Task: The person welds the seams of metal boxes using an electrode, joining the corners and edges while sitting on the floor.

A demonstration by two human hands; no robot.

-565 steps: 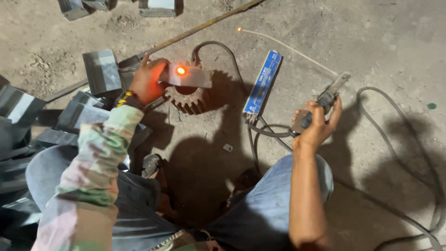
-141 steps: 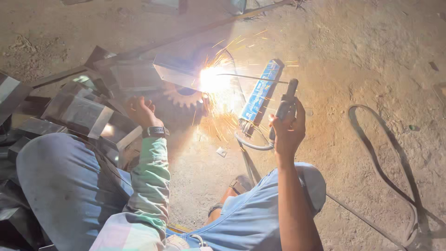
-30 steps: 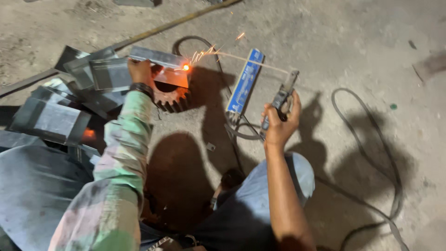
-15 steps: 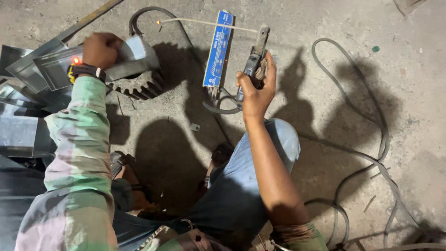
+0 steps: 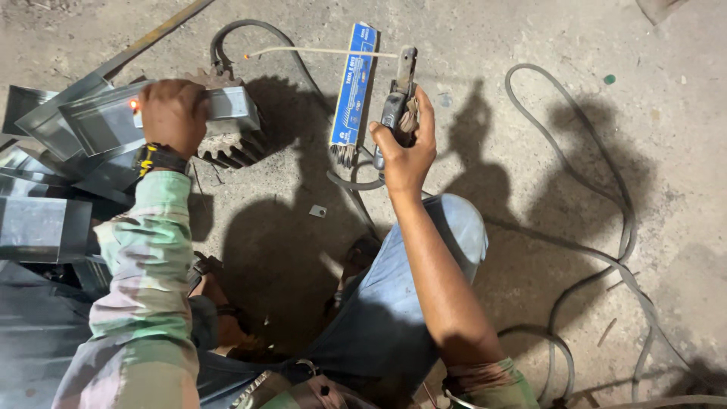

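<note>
My left hand point(image 5: 174, 113) grips a folded sheet-metal piece point(image 5: 227, 104) that rests on a rusty toothed gear point(image 5: 235, 151); a small orange glowing spot point(image 5: 134, 104) shows on the metal just left of the hand. My right hand point(image 5: 405, 148) is closed around a welding electrode holder point(image 5: 399, 98). A thin electrode rod point(image 5: 318, 51) sticks out of it to the left, its tip glowing orange, lifted clear of the metal.
A blue box of electrodes point(image 5: 352, 87) lies between the hands. Several bent sheet-metal pieces point(image 5: 45, 220) are piled at the left. Grey welding cable point(image 5: 606, 197) loops over the concrete floor at the right. A long steel bar point(image 5: 151, 38) lies at the top left.
The sparks and bright arc from seconds ago are gone. The rod has come off the metal piece, which my left hand keeps gripping. The view has shifted, so everything sits further right.
</note>
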